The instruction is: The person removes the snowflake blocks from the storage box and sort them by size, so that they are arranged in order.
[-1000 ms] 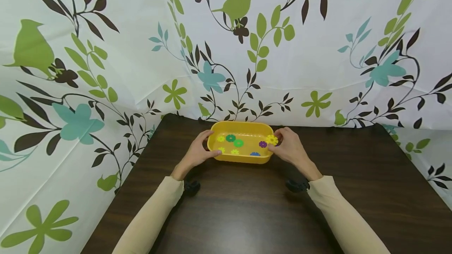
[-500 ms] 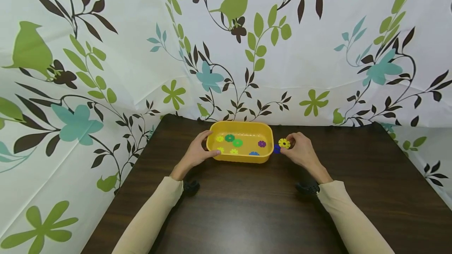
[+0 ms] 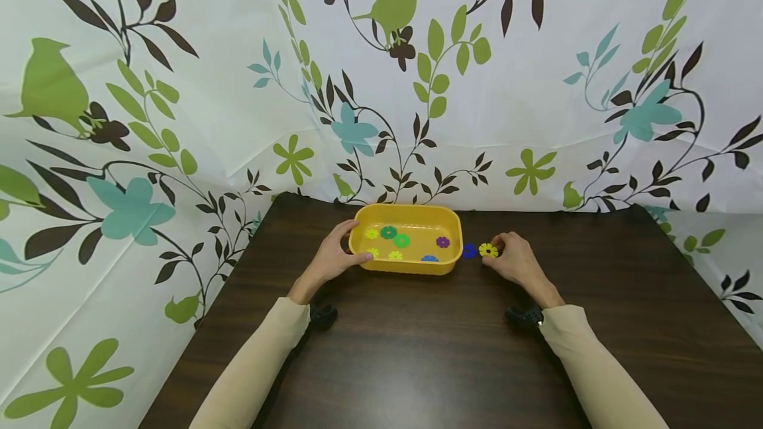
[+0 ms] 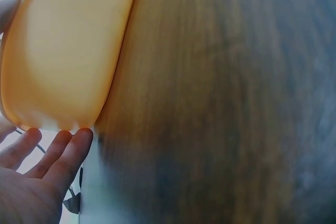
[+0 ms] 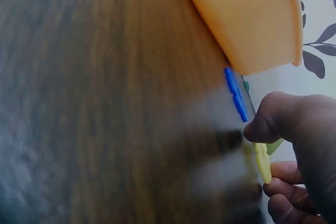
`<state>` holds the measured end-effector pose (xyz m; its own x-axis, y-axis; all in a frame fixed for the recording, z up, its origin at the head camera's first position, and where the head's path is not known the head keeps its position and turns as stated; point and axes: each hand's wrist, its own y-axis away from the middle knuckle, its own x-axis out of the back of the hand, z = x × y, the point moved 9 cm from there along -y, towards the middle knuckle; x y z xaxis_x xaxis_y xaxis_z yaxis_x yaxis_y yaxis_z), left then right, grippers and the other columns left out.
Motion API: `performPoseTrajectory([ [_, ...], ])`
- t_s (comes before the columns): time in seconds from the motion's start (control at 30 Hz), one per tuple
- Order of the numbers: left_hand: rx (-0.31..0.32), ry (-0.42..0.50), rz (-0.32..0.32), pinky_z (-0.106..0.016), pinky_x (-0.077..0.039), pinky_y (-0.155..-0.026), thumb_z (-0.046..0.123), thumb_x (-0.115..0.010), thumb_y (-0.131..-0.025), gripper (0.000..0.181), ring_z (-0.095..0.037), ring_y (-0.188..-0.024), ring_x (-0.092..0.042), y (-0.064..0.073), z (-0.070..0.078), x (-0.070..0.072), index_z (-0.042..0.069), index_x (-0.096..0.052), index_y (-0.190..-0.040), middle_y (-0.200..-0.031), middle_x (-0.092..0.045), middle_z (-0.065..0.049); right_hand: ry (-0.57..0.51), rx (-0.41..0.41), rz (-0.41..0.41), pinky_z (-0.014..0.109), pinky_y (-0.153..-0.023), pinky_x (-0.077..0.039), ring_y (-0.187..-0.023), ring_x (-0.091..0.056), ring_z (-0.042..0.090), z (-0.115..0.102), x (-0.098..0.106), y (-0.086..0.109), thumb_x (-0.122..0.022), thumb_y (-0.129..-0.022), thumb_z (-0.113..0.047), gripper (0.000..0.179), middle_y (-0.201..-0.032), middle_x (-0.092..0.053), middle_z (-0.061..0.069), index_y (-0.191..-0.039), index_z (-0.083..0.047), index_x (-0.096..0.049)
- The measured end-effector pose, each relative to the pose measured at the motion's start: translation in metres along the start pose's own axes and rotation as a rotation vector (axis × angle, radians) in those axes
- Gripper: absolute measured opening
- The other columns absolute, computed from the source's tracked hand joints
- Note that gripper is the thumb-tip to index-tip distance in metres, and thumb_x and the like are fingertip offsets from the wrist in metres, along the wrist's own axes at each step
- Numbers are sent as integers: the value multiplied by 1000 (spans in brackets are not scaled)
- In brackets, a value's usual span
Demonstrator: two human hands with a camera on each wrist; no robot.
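Note:
My left hand [image 3: 331, 255] grips the left end of a yellow plastic tub [image 3: 411, 269], thumb over the front rim and fingers at the end wall. In the left wrist view, its fingertips [image 4: 79, 140] touch the tub's end. Inside lie several flower-shaped discs: a purple disc [image 3: 443, 242], a dark green disc [image 3: 389, 233], a light green disc [image 3: 402, 241] and others. Right of the tub, my right hand [image 3: 515, 261] pinches a yellow flower-shaped disc [image 5: 262, 166] down at table level. Between that disc and the tub, a blue flower-shaped disc [image 3: 469, 251] lies flat on the table.
The dark wood-grain table [image 3: 393, 349] extends in front of the tub and to both sides. Behind it hangs a white curtain [image 3: 226, 85] printed with leaves, flowers and birds. A dark wrist strap mount [image 3: 524, 317] sits under the right wrist.
My right hand has carried the yellow disc out from over the tub's right end, rightward and down to the table, uncovering the blue disc. My left hand has stayed on the tub.

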<state>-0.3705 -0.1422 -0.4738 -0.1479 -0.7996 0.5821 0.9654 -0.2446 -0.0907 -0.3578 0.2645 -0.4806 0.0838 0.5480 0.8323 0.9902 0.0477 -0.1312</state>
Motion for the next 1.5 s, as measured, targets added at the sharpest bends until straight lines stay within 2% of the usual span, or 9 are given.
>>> performPoseTrajectory([
  [0.2, 2, -6, 5, -42, -58, -101, 37, -90, -89, 94, -35, -136, -55, 1, -1, 2, 9, -43, -166, -174, -40, -14, -14, -5, -34, 55, -93, -58, -100, -66, 37, 2, -3, -4, -85, -90, -24, 45, -114, -68, 27, -116, 10, -72],
  [0.4, -10, -2, 1, -38, -58, -98, 40, -91, -88, 96, -35, -134, -56, 0, 0, 1, 8, -44, -166, -173, -42, -15, -39, -71, -116, 53, -94, -59, -103, -68, 36, 7, -5, -7, -83, -95, -25, 45, -118, -71, 28, -121, 9, -72],
  [0.53, -14, 1, 0, -34, -57, -94, 41, -91, -88, 97, -35, -133, -56, 0, 0, 1, 8, -44, -166, -172, -43, -16, -65, -103, -141, 51, -94, -60, -104, -69, 36, 10, -4, -7, -84, -95, -25, 46, -119, -74, 27, -123, 9, -72],
  [0.83, -13, 12, 2, -36, -58, -93, 36, -90, -89, 94, -35, -131, -57, -2, 0, 0, 8, -43, -166, -172, -42, -15, -83, -64, -88, 55, -96, -58, -109, -69, 39, 3, 1, -5, -81, -97, -32, 56, -122, -73, 28, -133, 10, -68],
  [1.03, -15, 23, 2, -35, -58, -92, 37, -91, -89, 95, -34, -129, -58, -1, -1, 0, 7, -43, -166, -172, -42, -15, -97, 8, -16, 56, -96, -59, -108, -67, 39, -32, 13, -4, -80, -99, -32, 55, -121, -72, 26, -136, 7, -68],
  [1.2, -21, 22, 3, -39, -59, -96, 38, -91, -89, 95, -35, -132, -57, -2, -1, 1, 8, -43, -166, -171, -43, -15, -113, 113, 7, 50, -91, -59, -101, -67, 35, -70, 19, -8, -82, -96, -21, 45, -114, -73, 23, -132, 6, -70],
  [1.33, -26, 19, 4, -42, -59, -99, 40, -91, -89, 96, -35, -135, -57, -2, -2, 1, 8, -44, -166, -170, -44, -16, -122, 169, -43, 44, -87, -57, -97, -67, 32, -97, 15, -12, -83, -95, -16, 45, -113, -74, 23, -132, 7, -71],
  [1.5, -33, 11, 1, -39, -60, -98, 42, -91, -88, 97, -36, -135, -57, -2, -3, 1, 8, -44, -166, -170, -44, -16, -62, 247, -169, 48, -90, -59, -101, -68, 35, -126, -2, -17, -83, -95, -21, 48, -114, -76, 23, -132, 7, -72],
])
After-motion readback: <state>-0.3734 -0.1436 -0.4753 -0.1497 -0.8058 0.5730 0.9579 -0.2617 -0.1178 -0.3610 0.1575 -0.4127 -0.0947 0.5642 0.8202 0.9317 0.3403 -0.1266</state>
